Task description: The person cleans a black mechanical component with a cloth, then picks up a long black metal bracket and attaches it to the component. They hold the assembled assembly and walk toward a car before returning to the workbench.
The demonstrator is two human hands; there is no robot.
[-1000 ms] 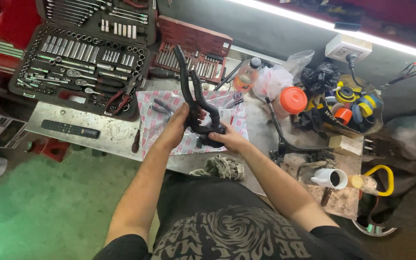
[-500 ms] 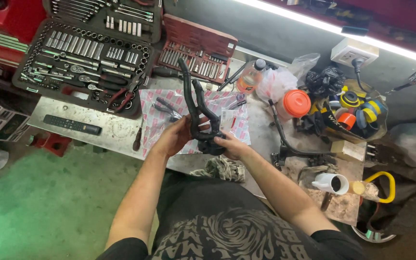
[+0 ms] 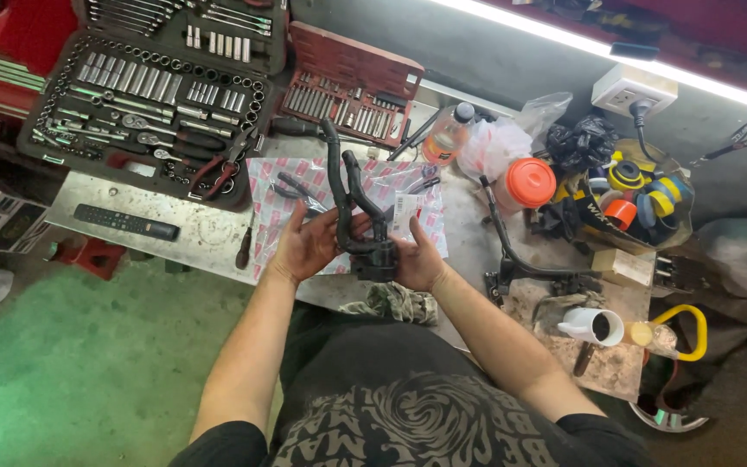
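We hold a black hose assembly [image 3: 365,227] between both palms over the near edge of the workbench [image 3: 188,232], its blocky base low between the wrists and its two curved tubes rising away from us above the red-and-white printed bag [image 3: 274,186]. Our left hand [image 3: 306,244] cups the part's left side with fingers loosely curled and thumb lying against a tube, while our right hand [image 3: 418,259] wraps the base from the right, fingers closed around it. A grey rag [image 3: 395,303] lies just beneath, and the open socket set [image 3: 144,99] sits well off to the left.
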